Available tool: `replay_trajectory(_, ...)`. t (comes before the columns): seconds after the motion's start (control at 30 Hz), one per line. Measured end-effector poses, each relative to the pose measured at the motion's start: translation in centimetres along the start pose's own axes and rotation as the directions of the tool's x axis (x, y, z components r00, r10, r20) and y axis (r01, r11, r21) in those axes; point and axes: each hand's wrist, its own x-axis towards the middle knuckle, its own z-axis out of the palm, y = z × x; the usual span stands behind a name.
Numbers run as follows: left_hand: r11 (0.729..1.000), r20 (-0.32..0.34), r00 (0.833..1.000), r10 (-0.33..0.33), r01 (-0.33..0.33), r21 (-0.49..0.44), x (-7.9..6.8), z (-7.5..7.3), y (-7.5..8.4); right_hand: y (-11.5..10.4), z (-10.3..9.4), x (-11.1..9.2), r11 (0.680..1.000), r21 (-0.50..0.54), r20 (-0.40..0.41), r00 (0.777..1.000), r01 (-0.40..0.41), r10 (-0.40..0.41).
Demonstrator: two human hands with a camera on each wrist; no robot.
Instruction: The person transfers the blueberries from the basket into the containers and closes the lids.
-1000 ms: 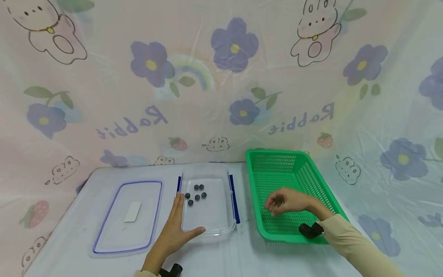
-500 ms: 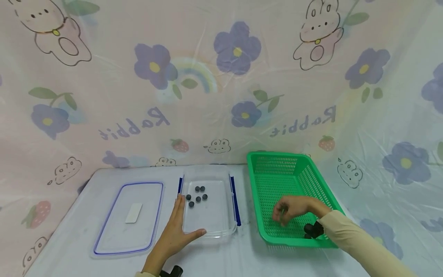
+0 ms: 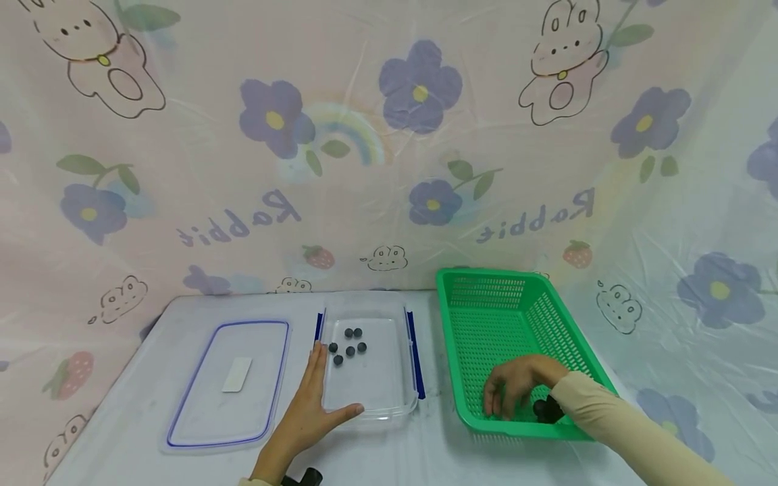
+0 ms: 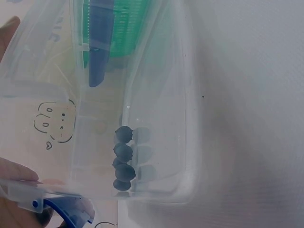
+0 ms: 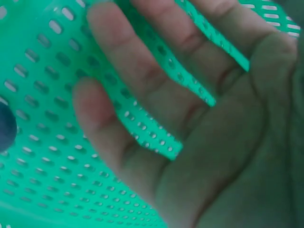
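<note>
My left hand point(image 3: 306, 408) rests along the left side of a clear plastic container point(image 3: 373, 395), fingers straight and thumb stretched over its front edge. Several blueberries point(image 3: 350, 351) lie on the container floor; the left wrist view shows the blueberries point(image 4: 124, 153) through the clear wall. Inside a green perforated basket point(image 3: 446, 344), my right hand point(image 3: 516, 385) reaches down near the front left. In the right wrist view its fingers point(image 5: 137, 76) are spread and loosely bent, holding nothing visible; the thumb is out of view. A dark round blueberry point(image 5: 5, 126) shows at the left edge, apart from the fingers.
A clear lid point(image 3: 182, 442) with a blue seal and a white rectangle point(image 3: 237, 374) on it lies left of the container. Blue latches point(image 3: 416, 358) fold out from the container's sides. A printed curtain point(image 3: 365, 169) hangs behind the table.
My right hand has lowered toward the basket's front, its fingers now pointing down at the floor. The left hand keeps its place on the container; the head view has shifted slightly.
</note>
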Motion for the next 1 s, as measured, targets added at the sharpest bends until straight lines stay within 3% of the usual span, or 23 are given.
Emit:
replay_trajectory(0.53,1.0,-0.004,1.0,0.017,-0.018,-0.008,0.0,0.2,-0.1,-0.9,0.1,1.1,0.999,-0.028,0.162,0.986,0.036,-0.031)
replay_trajectory(0.67,1.0,-0.007,1.0,0.015,-0.015,-0.008,-0.1,0.2,-0.1,0.0,-0.2,0.5,0.999,-0.053,0.153,0.988,0.008,0.0)
replay_trajectory(1.0,1.0,-0.007,1.0,0.008,-0.008,-0.004,-0.1,0.0,0.0,2.6,-0.3,-1.9,0.99,-0.048,0.038,0.991,-0.129,0.131)
